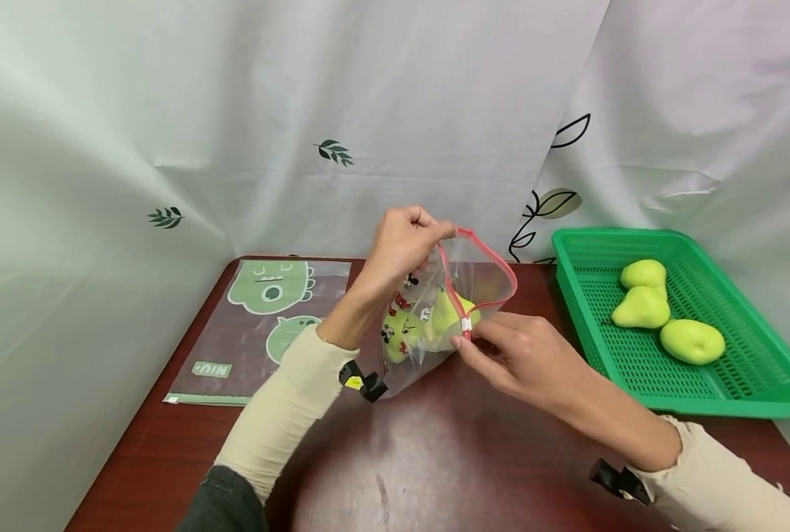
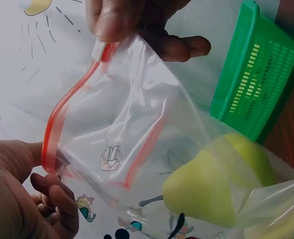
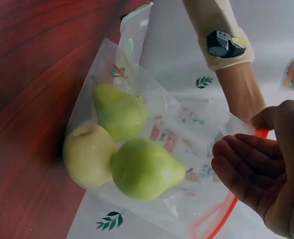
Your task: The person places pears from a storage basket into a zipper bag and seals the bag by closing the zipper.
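A clear zip bag with a red rim and printed cartoon figures is tilted above the dark red table, mouth open. My left hand pinches the rim at its upper corner. At the opposite corner my right hand pinches the rim by the white slider, thumb and finger close together. Inside the bag lie pears: the right wrist view shows one green pear, a paler one and another green one bunched at the bottom.
To the right stands a green plastic basket holding a pear and two more yellow-green fruits. A second zip bag, flat with green cartoon prints, lies at the left of the table. A pale curtain hangs behind.
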Demonstrator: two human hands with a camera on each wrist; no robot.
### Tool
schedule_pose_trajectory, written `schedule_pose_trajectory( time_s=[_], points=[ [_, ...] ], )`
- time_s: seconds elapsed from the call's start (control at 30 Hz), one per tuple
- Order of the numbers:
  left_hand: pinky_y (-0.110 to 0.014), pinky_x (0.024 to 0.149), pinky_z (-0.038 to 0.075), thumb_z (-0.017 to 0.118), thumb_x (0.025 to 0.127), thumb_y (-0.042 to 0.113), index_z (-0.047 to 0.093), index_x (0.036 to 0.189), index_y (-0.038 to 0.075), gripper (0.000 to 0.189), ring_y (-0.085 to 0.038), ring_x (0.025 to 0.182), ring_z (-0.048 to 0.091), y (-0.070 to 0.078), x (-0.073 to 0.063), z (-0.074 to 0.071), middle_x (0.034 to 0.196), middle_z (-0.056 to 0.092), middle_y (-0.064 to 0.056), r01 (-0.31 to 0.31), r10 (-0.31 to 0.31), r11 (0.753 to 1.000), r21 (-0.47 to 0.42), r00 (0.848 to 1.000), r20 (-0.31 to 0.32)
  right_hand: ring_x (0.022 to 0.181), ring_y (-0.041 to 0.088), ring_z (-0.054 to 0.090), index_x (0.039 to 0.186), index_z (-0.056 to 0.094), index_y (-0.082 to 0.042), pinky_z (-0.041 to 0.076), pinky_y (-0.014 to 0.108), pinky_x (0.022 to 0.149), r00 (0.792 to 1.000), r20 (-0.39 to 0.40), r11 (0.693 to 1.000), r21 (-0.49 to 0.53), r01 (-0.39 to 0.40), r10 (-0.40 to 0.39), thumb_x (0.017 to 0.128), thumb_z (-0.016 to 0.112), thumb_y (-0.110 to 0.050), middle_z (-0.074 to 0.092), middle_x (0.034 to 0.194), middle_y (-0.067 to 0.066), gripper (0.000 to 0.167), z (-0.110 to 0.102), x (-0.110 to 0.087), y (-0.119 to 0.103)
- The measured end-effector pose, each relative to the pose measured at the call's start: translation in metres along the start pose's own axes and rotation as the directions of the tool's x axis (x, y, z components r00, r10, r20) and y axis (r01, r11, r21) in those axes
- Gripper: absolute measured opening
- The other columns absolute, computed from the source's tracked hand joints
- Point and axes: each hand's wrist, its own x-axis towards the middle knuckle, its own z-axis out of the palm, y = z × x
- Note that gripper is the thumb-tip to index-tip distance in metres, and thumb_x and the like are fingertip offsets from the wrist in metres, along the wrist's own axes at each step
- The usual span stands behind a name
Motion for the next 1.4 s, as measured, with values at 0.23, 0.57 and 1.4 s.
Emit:
schedule_pose_trajectory(
  time_s=[0.23, 0.57, 1.4],
  points=[
    [-0.024, 0.043, 0.029, 0.086, 0.097, 0.018, 0.070, 0.080, 0.009, 0.025, -0.007, 0.047, 0.032, 0.004, 0.009, -0.006, 0.099, 0.074, -0.005, 0.012, -0.011, 0.997, 0.075, 1.000, -0.010, 0.067, 0.008, 0.060, 0.092, 0.076, -0.011, 0.053, 0.024, 0.054, 0.998, -0.008, 0.988, -0.148, 0.055, -0.056, 0.122, 0.043, -0.036, 0.066, 0.079, -0.002, 0.051, -0.008, -0.001, 0.006],
    [-0.024, 0.043, 0.037, 0.064, 0.104, 0.021, 0.053, 0.065, 0.017, 0.040, -0.012, 0.043, 0.037, 0.001, 0.016, -0.038, 0.049, 0.032, 0.008, 0.161, -0.171, 0.985, 0.064, 0.961, 0.218, 0.082, 0.020, 0.075, 0.109, 0.081, -0.002, 0.067, 0.042, 0.061, 1.000, 0.017, 0.973, -0.230, -0.001, 0.005, 0.116, 0.060, -0.022, 0.078, 0.094, 0.009, 0.030, -0.037, -0.003, 0.031],
    [-0.038, 0.086, 0.076, 0.059, 0.113, 0.010, 0.069, 0.095, 0.009, 0.021, -0.016, 0.074, 0.082, -0.022, -0.056, -0.016, 0.075, 0.074, -0.003, 0.124, -0.125, 0.717, -0.686, 0.991, 0.049, 0.077, 0.023, 0.068, 0.113, 0.081, 0.001, 0.049, 0.016, 0.069, 0.956, -0.025, 0.948, -0.128, -0.292, 0.291, 0.107, 0.074, -0.003, 0.079, 0.093, 0.013, 0.010, -0.040, 0.043, 0.089]
  ],
)
